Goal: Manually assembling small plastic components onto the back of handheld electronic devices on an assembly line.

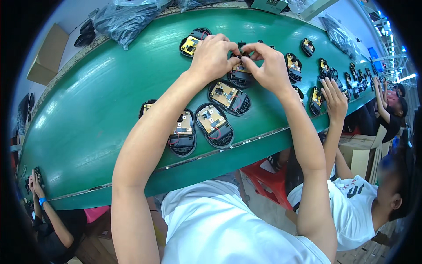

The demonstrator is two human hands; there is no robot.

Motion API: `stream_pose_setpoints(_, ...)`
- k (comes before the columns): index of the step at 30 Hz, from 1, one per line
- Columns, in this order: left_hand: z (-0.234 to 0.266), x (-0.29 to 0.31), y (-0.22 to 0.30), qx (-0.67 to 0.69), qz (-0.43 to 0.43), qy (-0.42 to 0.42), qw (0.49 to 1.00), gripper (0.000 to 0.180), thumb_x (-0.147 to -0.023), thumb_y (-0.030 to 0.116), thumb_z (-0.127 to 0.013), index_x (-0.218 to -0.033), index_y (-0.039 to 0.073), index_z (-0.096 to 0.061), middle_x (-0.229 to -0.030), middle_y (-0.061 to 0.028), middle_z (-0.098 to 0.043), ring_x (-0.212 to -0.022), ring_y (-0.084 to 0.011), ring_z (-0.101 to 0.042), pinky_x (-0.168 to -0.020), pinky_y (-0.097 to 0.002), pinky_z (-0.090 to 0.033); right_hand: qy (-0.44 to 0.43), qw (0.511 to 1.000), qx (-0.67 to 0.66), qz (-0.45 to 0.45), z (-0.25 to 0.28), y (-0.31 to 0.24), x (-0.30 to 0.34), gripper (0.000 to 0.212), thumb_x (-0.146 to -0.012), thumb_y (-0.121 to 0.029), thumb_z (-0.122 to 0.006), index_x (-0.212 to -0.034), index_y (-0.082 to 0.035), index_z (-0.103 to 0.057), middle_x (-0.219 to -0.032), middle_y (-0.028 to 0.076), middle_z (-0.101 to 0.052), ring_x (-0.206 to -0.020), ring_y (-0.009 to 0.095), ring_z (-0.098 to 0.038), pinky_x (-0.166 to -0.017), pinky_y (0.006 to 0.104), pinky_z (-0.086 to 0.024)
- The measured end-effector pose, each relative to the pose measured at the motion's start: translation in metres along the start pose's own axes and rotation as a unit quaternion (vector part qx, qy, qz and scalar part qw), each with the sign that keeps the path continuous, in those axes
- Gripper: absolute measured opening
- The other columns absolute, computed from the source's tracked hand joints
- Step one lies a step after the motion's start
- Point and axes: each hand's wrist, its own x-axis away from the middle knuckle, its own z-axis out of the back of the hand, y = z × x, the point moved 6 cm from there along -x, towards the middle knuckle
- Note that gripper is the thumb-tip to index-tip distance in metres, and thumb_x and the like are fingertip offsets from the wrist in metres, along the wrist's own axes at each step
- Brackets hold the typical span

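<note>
Both my hands meet over an open computer mouse base [240,78], a black shell with a tan circuit board in it, at the far middle of the table. My left hand [212,56] pinches with thumb and forefinger at the base's far end. From the other side my right hand [266,65] pinches at the same spot. A small dark part [241,55] shows between the fingertips, too hidden to name. Beyond my left hand lies another mouse base [190,45]. Nearer me are more bases [229,97] with boards and red wires, one partly behind my left forearm.
The green table [96,114] runs from left to far right. Plastic bags [127,20] and a cardboard box [48,53] lie beyond its far edge. More mouse bases [293,67] spread rightward, near a co-worker's hand [335,99]. Another co-worker's hands [36,182] are far left.
</note>
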Motion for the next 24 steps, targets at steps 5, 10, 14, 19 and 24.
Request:
stream_pose_setpoints(5, -0.002, -0.001, -0.002, -0.002, -0.005, -0.005, 1.0, 0.022, -0.079, 0.029, -0.078, -0.093, 0.013, -0.076, -0.105, -0.0097, -0.068, -0.103, -0.0323, -0.062, -0.091, -0.0445, -0.048, 0.067, 0.997, -0.026, 0.026, 0.018, -0.005, -0.003, 0.013, -0.085, -0.016, -0.074, -0.093, -0.006, -0.074, -0.071, 0.007, -0.065, -0.06, 0.016, -0.062, -0.059, 0.029, -0.05)
stream_pose_setpoints(10, -0.006, -0.002, -0.001, -0.008, -0.005, -0.006, 1.0, 0.022, -0.08, 0.03, -0.077, -0.093, 0.013, -0.076, -0.105, -0.0098, -0.067, -0.105, -0.0321, -0.062, -0.092, -0.0444, -0.048, 0.03, 0.997, -0.019, -0.067, 0.01, 0.012, 0.003, 0.015, -0.084, -0.02, -0.077, -0.093, -0.007, -0.075, -0.056, 0.003, -0.057, -0.05, 0.013, -0.056, -0.052, 0.0278, -0.046)
stream_pose_setpoints(14, -0.006, -0.004, -0.002, -0.008, -0.002, -0.007, 1.0, 0.022, -0.08, 0.031, -0.077, -0.093, 0.013, -0.076, -0.106, -0.0098, -0.067, -0.107, -0.0319, -0.061, -0.093, -0.0442, -0.047, -0.032, 0.997, -0.042, -0.058, 0.0, 0.015, 0.003, 0.017, -0.084, -0.019, -0.077, -0.095, -0.007, -0.075, -0.065, 0.005, -0.064, -0.059, 0.012, -0.061, -0.056, 0.0271, -0.049)
stream_pose_setpoints(19, -0.008, -0.007, -0.003, -0.006, 0.008, -0.018, 1.0, 0.022, -0.08, 0.031, -0.076, -0.093, 0.013, -0.076, -0.107, -0.01, -0.067, -0.107, -0.0322, -0.061, -0.094, -0.0439, -0.047, -0.07, 0.997, -0.024, -0.007, 0.002, 0.015, 0.001, 0.02, -0.081, -0.014, -0.078, -0.099, -0.005, -0.074, -0.093, 0.01, -0.073, -0.08, 0.017, -0.068, -0.068, 0.0296, -0.054)
stream_pose_setpoints(24, -0.01, -0.007, 0.0, 0.0, -0.001, -0.004, 1.0, 0.023, -0.08, 0.032, -0.077, -0.094, 0.014, -0.077, -0.107, -0.0103, -0.067, -0.106, -0.0324, -0.061, -0.094, -0.0437, -0.047, -0.031, 0.999, -0.033, -0.015, 0.004, 0.021, 0.005, 0.019, -0.081, -0.016, -0.078, -0.097, -0.006, -0.074, -0.091, 0.01, -0.073, -0.083, 0.022, -0.07, -0.072, 0.0327, -0.055)
